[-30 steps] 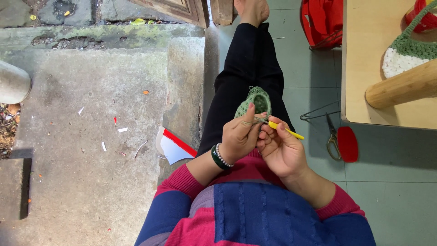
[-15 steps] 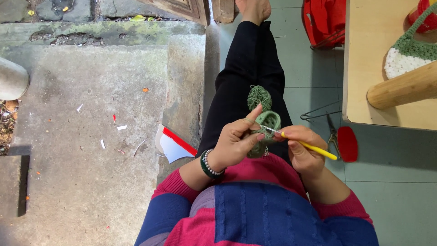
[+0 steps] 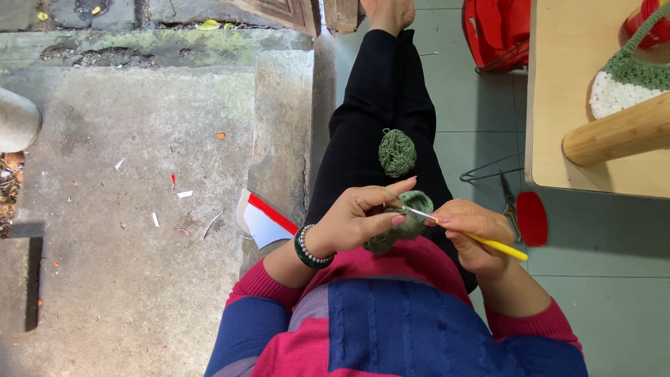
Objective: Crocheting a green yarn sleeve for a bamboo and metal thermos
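Since a moment ago both hands have drawn a little lower over the lap, and the small ball of green yarn (image 3: 397, 152) now lies in plain sight on the black-trousered thigh, just above the work. Her right hand (image 3: 472, 234) has a closed grip on a yellow-handled crochet hook (image 3: 481, 241), the metal tip pointing left into the piece and the handle sticking out past the wrist to the right. Her left hand (image 3: 359, 216) pinches the small green crocheted piece (image 3: 401, 223) between thumb and fingers, forefinger raised with the strand over it; the piece sits between the two hands, above the lap. On that wrist there is a dark beaded bracelet (image 3: 308, 248).

Further out, red-handled scissors (image 3: 525, 215) lie on the grey-green floor to her right, beside a pale wooden bench (image 3: 558, 105). On the bench rest a green and white crocheted bag (image 3: 624, 80) and a wooden roller (image 3: 618, 132). A red plastic stool (image 3: 499, 31) stands beyond. To her left, a red and white card (image 3: 262, 220) lies against the concrete step (image 3: 139, 174).
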